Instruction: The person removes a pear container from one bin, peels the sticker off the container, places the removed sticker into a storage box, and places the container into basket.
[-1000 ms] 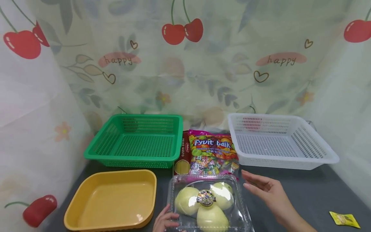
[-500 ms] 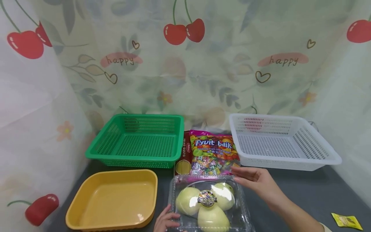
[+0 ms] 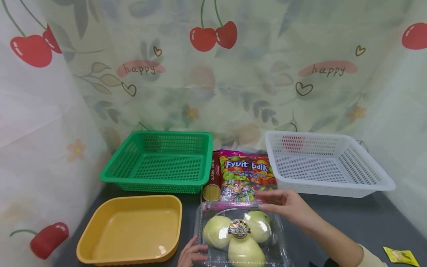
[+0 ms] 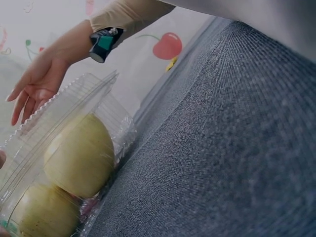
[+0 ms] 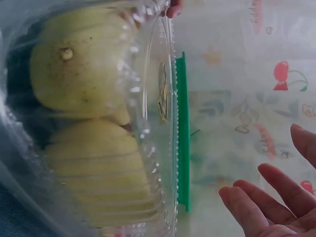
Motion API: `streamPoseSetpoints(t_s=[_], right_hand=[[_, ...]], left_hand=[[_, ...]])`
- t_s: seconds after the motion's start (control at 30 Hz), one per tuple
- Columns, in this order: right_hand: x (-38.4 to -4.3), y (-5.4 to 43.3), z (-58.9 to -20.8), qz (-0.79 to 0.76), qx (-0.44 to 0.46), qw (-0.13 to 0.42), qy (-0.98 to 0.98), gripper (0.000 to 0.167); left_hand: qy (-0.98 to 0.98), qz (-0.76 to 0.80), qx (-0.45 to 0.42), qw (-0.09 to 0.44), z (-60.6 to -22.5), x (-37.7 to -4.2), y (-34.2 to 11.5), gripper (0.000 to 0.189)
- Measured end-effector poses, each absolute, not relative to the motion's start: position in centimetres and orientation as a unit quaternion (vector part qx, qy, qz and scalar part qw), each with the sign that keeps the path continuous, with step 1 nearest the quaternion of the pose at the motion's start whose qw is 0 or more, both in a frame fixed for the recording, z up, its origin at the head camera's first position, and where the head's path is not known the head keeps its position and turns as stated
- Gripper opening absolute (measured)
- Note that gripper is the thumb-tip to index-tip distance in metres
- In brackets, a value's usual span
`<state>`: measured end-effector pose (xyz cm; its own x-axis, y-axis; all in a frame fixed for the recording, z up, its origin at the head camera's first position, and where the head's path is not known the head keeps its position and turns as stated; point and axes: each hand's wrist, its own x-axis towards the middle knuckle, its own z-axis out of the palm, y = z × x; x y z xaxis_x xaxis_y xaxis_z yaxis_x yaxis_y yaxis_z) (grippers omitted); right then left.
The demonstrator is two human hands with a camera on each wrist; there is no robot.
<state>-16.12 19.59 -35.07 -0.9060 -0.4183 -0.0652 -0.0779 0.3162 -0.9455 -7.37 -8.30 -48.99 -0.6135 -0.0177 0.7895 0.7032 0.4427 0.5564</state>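
A clear plastic clamshell box point(image 3: 278, 241) holding three pale yellow-green fruits point(image 3: 247, 252) sits at the front middle of the table, with a round label on its lid. My left hand point(image 3: 191, 254) rests on the box's left edge, its fingers lying over the rim; part of it is cut off by the frame. Over the far right corner hovers my right hand point(image 3: 287, 205), its fingers fairly straight and holding nothing. In the right wrist view, the right fingers point(image 5: 276, 197) are apart from the lid. The left wrist view shows the box point(image 4: 98, 89) from its side.
Behind the box lie a bag of fruit chews point(image 3: 247, 170) and a dark red carton point(image 3: 213, 178). A green basket point(image 3: 156, 182) stands at back left, a white basket point(image 3: 333, 185) at back right. A yellow tray point(image 3: 130, 256) is at left, a small yellow packet point(image 3: 400, 256) at right.
My right hand has moved left from beside the box to above its far right corner. The left hand and the box stay in place; the view has shifted slightly.
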Motion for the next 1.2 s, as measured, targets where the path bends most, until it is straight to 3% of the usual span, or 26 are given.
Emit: streamPoseSetpoints(t_s=[0.27, 0.67, 0.73, 0.97, 1.2], right_hand=[[-16.7, 18.4, -34.6, -0.551, -0.194, 0.182, 0.791, 0.05], [-18.7, 16.8, -34.3, -0.499, -0.248, 0.218, 0.801, 0.043], [-18.9, 16.5, -34.2, -0.491, -0.256, 0.226, 0.801, 0.042], [-19.6, 15.5, -33.9, -0.458, -0.282, 0.263, 0.801, 0.039], [-20.1, 15.0, -34.2, -0.446, -0.293, 0.284, 0.796, 0.03]], left_hand=[[-0.741, -0.44, -0.317, 0.397, -49.9, -8.7, -9.1, 0.014], [-0.779, -0.426, -0.24, 0.392, -49.9, -7.8, -8.2, 0.029], [-0.781, -0.422, -0.249, 0.387, -50.0, -8.1, -8.2, 0.026], [-0.758, -0.434, -0.334, 0.354, -50.8, -9.6, -8.8, 0.041], [-0.782, -0.467, -0.265, 0.317, -50.1, -7.8, -8.5, 0.045]])
